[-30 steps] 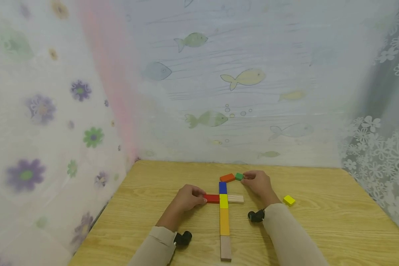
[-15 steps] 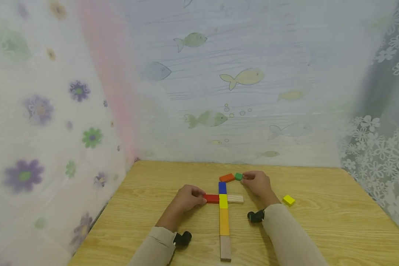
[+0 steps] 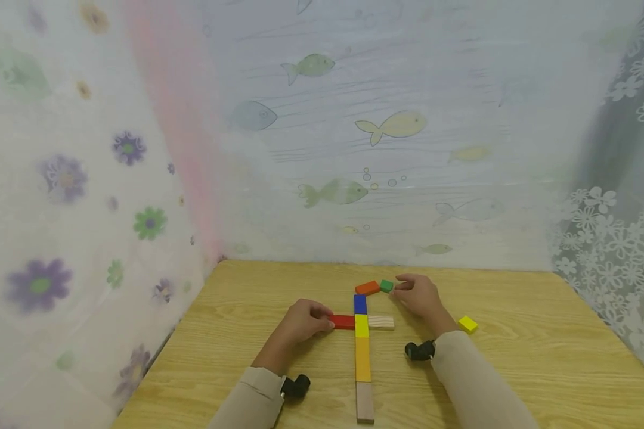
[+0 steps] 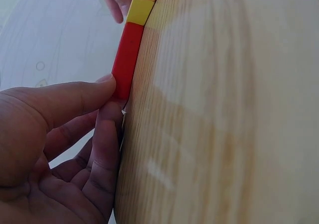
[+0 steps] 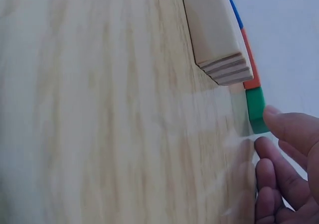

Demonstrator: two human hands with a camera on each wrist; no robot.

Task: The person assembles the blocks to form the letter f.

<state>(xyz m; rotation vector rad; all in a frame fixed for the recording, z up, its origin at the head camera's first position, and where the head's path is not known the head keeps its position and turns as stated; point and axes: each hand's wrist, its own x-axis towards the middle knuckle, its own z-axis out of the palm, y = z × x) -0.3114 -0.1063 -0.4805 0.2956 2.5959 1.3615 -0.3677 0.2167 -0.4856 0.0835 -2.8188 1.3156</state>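
Note:
My left hand (image 3: 305, 322) pinches the outer end of a red block (image 3: 343, 322) between thumb and fingers. That block lies flat against a yellow block (image 3: 362, 326) in an upright row, with a blue block (image 3: 360, 304) above, and an orange block (image 3: 362, 360) and a greyish-brown block (image 3: 365, 402) below. A plain wood block (image 3: 381, 322) joins on the right. Past the blue end, a red-orange block (image 3: 367, 288) slants toward a small green block (image 3: 386, 286). My right hand (image 3: 420, 296) is at the green block's right end, fingers parted, thumb tip (image 5: 271, 112) close beside it.
A loose yellow block (image 3: 468, 324) lies on the wooden table (image 3: 542, 357), right of my right forearm. Black wrist cameras (image 3: 420, 351) stick out from both sleeves. Patterned curtains (image 3: 386, 155) stand behind the table and at its sides.
My right hand has eased slightly right from the green block, its fingers loosening; the green block stays beside the red-orange one. My left hand keeps its hold on the red block.

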